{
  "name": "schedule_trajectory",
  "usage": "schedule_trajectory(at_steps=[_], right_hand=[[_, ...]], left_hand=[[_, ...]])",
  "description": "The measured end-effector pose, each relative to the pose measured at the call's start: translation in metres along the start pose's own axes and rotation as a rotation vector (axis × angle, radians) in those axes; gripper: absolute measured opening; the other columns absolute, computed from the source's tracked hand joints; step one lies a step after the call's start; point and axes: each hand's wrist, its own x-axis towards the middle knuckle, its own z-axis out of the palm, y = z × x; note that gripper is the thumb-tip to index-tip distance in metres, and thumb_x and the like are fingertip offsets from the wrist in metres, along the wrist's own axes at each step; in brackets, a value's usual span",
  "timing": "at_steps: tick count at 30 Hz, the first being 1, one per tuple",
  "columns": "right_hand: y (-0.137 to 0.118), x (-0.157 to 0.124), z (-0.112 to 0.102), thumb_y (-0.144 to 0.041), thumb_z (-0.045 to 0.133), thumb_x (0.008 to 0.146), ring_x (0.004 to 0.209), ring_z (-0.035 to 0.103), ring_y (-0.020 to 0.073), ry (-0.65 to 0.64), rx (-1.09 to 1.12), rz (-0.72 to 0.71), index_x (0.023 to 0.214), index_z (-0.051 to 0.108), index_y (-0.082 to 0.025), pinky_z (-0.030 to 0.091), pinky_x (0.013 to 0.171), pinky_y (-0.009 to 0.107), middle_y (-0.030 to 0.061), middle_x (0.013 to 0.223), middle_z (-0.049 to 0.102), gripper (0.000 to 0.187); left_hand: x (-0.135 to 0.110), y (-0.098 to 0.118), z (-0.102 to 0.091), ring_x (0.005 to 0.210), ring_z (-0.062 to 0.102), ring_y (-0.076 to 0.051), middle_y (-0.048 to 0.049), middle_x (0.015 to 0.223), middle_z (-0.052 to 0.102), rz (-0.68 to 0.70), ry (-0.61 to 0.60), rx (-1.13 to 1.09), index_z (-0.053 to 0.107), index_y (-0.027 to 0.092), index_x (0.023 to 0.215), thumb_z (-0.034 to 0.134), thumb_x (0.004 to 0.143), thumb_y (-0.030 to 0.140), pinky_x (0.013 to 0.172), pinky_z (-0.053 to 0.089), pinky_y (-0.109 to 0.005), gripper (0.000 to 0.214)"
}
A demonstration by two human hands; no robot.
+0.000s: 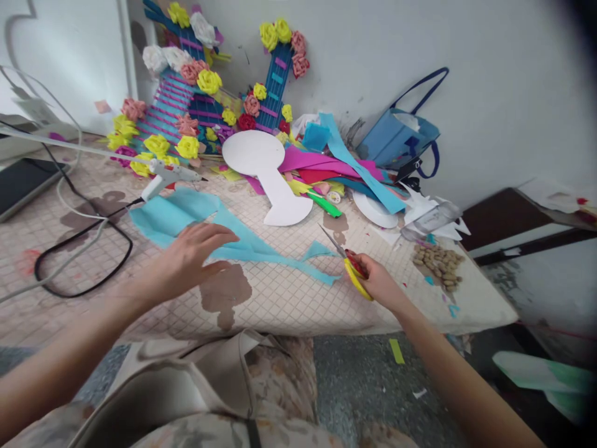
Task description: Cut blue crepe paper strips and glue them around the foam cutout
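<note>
My right hand [380, 283] grips a pair of scissors [356, 274] by the yellow and red handles, blades pointing up and to the left. My left hand [196, 249] has its fingers stretched out and a gap below the thumb; it is over the light blue sheet [177, 214], and I cannot tell how firmly it touches. From this sheet a narrow tapering strip [275, 258] runs right towards the scissors. A small loose blue scrap [317, 250] lies just left of the blades. A white cut-out [280, 190] with a round end lies beyond the blue sheet.
A white glue gun [165, 177] with a cord sits left of the cut-out, near a dark phone-like device [28, 183]. Flower-covered guitar shapes [172, 106] lean at the wall. Coloured paper scraps [326, 165], a blue bag [396, 137] and a peanut-like heap [438, 266] stand right.
</note>
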Motion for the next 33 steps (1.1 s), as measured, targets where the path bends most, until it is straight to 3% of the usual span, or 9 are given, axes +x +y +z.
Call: schedule_trajectory(at_steps=[1, 5, 9, 13, 17, 21, 27, 33], right_hand=[[0.001, -0.002, -0.001, -0.045, 0.066, 0.075, 0.089, 0.064, 0.0251, 0.001, -0.001, -0.003, 0.099, 0.055, -0.024, 0.052, 0.079, 0.038, 0.0064, 0.099, 0.068, 0.034], [0.002, -0.011, -0.006, -0.043, 0.066, 0.075, 0.096, 0.063, 0.0245, 0.023, -0.019, -0.019, 0.108, 0.051, -0.026, 0.050, 0.085, 0.038, 0.0078, 0.109, 0.065, 0.040], [0.002, -0.018, -0.010, -0.041, 0.069, 0.072, 0.088, 0.064, 0.0236, 0.045, -0.014, 0.022, 0.102, 0.050, -0.025, 0.051, 0.080, 0.038, 0.0064, 0.100, 0.065, 0.039], [-0.003, -0.020, 0.000, -0.040, 0.070, 0.070, 0.084, 0.063, 0.0216, 0.052, 0.125, 0.057, 0.094, 0.046, -0.025, 0.052, 0.076, 0.036, 0.0048, 0.095, 0.063, 0.037], [-0.014, -0.020, 0.017, -0.035, 0.073, 0.066, 0.086, 0.064, 0.0215, 0.049, 0.211, 0.057, 0.097, 0.046, -0.025, 0.052, 0.078, 0.036, 0.0053, 0.096, 0.064, 0.042], [-0.021, -0.020, 0.026, -0.028, 0.071, 0.067, 0.093, 0.063, 0.0213, 0.035, 0.208, 0.027, 0.099, 0.047, -0.024, 0.052, 0.082, 0.035, 0.0068, 0.104, 0.063, 0.040], [-0.011, -0.014, 0.024, -0.026, 0.066, 0.072, 0.102, 0.061, 0.0219, 0.020, 0.088, -0.024, 0.105, 0.049, -0.024, 0.047, 0.092, 0.040, 0.0074, 0.113, 0.062, 0.037], [-0.003, 0.004, 0.017, -0.028, 0.065, 0.073, 0.089, 0.066, 0.0221, 0.022, 0.043, -0.058, 0.101, 0.054, -0.024, 0.052, 0.079, 0.037, 0.0064, 0.098, 0.068, 0.030]], left_hand=[[0.004, 0.011, 0.006, 0.114, 0.050, -0.024, -0.0086, 0.119, 0.058, 0.025, 0.045, -0.050, 0.052, 0.020, 0.120, 0.051, 0.092, 0.030, 0.097, 0.039, -0.041, 0.030], [0.027, 0.044, 0.028, 0.104, 0.056, -0.022, -0.0070, 0.109, 0.062, 0.119, 0.041, -0.174, 0.057, 0.019, 0.110, 0.050, 0.093, 0.024, 0.090, 0.044, -0.039, 0.019], [0.049, 0.062, 0.040, 0.104, 0.056, -0.023, -0.0086, 0.109, 0.062, 0.130, -0.005, -0.189, 0.057, 0.017, 0.110, 0.054, 0.090, 0.021, 0.089, 0.044, -0.039, 0.020], [0.065, 0.074, 0.050, 0.102, 0.056, -0.025, -0.0095, 0.106, 0.062, 0.149, -0.096, -0.158, 0.059, 0.015, 0.108, 0.058, 0.088, 0.020, 0.087, 0.043, -0.040, 0.021], [0.073, 0.080, 0.063, 0.100, 0.056, -0.024, -0.0092, 0.104, 0.062, 0.161, -0.145, -0.152, 0.059, 0.015, 0.107, 0.060, 0.086, 0.020, 0.085, 0.043, -0.038, 0.022], [0.073, 0.083, 0.068, 0.102, 0.054, -0.023, -0.0074, 0.107, 0.061, 0.144, -0.102, -0.189, 0.058, 0.016, 0.107, 0.060, 0.084, 0.016, 0.085, 0.042, -0.036, 0.022], [0.067, 0.084, 0.068, 0.098, 0.056, -0.023, -0.0059, 0.102, 0.064, 0.084, -0.090, -0.186, 0.058, 0.018, 0.099, 0.056, 0.087, 0.017, 0.081, 0.041, -0.036, 0.012], [0.072, 0.079, 0.071, 0.093, 0.060, -0.020, -0.0040, 0.096, 0.067, 0.023, -0.144, -0.264, 0.060, 0.017, 0.093, 0.051, 0.089, 0.013, 0.082, 0.042, -0.035, 0.011]])
